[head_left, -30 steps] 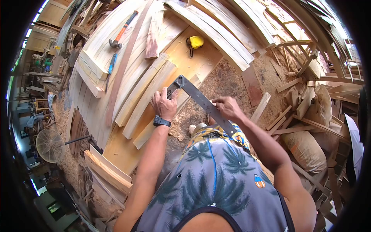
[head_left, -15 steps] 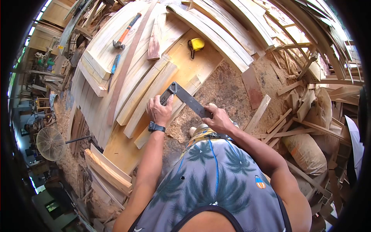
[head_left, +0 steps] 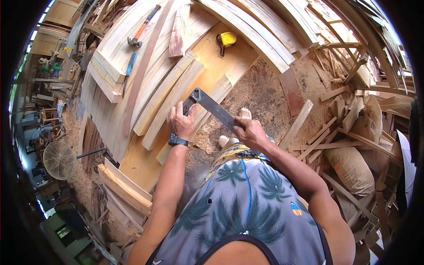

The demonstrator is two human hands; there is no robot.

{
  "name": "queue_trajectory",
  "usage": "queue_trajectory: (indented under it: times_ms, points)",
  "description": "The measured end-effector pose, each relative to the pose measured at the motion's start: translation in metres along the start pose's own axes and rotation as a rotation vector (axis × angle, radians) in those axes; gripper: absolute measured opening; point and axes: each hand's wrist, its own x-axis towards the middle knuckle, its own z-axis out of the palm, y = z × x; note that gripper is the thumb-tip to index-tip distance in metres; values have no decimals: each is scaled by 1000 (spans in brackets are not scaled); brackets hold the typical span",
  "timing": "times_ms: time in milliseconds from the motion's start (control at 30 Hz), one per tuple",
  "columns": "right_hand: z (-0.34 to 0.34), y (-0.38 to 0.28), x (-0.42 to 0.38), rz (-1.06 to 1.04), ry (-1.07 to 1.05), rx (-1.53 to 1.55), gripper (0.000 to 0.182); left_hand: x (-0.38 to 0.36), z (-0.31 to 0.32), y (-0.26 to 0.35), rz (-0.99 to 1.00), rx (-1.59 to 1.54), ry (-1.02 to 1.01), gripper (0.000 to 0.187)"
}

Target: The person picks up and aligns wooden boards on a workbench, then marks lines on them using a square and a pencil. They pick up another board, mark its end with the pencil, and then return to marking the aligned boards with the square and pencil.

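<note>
A carpenter's square [head_left: 216,109] with a dark metal blade spans both my hands, above several wooden strips. Fingers of my left hand [head_left: 182,120] wrap round its short stock, and a watch sits on that wrist. My right hand [head_left: 250,132] grips the far end of the blade, close to my body. Beneath the square lie pale wooden strips [head_left: 174,104] on a wide yellowish board [head_left: 140,165]. A yellow tape measure [head_left: 227,39] rests on the same board beyond my hands.
A claw hammer [head_left: 144,28] and a blue-handled tool [head_left: 130,67] lie on planks at the left. A fan [head_left: 60,160] stands far left. Scrap wood [head_left: 320,143] and a filled sack [head_left: 352,171] crowd the right. Sawdust covers the floor [head_left: 260,95].
The square and both hands have shifted slightly up and left in view. The view has tilted a little, showing more of my feet. Both hands keep their hold.
</note>
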Motion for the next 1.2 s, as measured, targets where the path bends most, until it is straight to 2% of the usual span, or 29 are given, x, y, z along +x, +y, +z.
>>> queue_trajectory:
  times_ms: [33,67,167,233,300,333,433,467,567,633,833,900,967,1033,1100,1133,1167,1200]
  points:
    - [-3,-2,1,101,-2,-6,41,0,1,-1,16,8,4,67]
    - [8,15,3,-21,179,-99,33,0,2,-2,30,16,9,70]
    - [-3,16,13,-46,271,-206,31,0,4,-5,52,26,32,71]
    - [-20,-2,18,-66,260,-166,29,0,4,-4,47,25,35,72]
    - [-30,-16,28,-42,114,-203,32,-1,3,-4,46,24,37,72]
    - [-30,-17,33,-162,139,-174,36,-1,3,-4,46,15,34,72]
    - [-30,-39,52,-218,90,-269,38,1,2,-3,42,-1,37,71]
    - [-21,-34,65,-300,122,-257,35,1,1,-2,40,-8,34,71]
    - [-11,-41,95,-323,73,-326,33,1,3,-3,36,5,43,71]
    - [0,-39,115,-410,123,-328,39,1,1,-1,34,4,35,71]
    - [-6,-50,110,-433,29,-431,26,1,1,-1,15,-23,16,71]
    - [-30,-63,97,-277,-264,-699,23,-1,0,-3,15,-31,14,70]
    - [-43,-56,79,-215,-335,-771,20,0,1,-3,27,-17,4,69]
    - [-44,-20,66,-344,-135,-597,29,2,0,-1,19,-29,2,68]
    - [-28,12,59,-48,-140,-349,39,-1,0,-1,-3,-33,4,68]
    - [-26,21,53,-26,-193,-228,38,-2,4,-4,13,-21,28,67]
    - [-20,20,38,4,-120,-74,34,-2,7,-6,27,-7,55,67]
    - [-14,20,29,106,-135,72,42,-1,6,-6,13,-5,21,66]
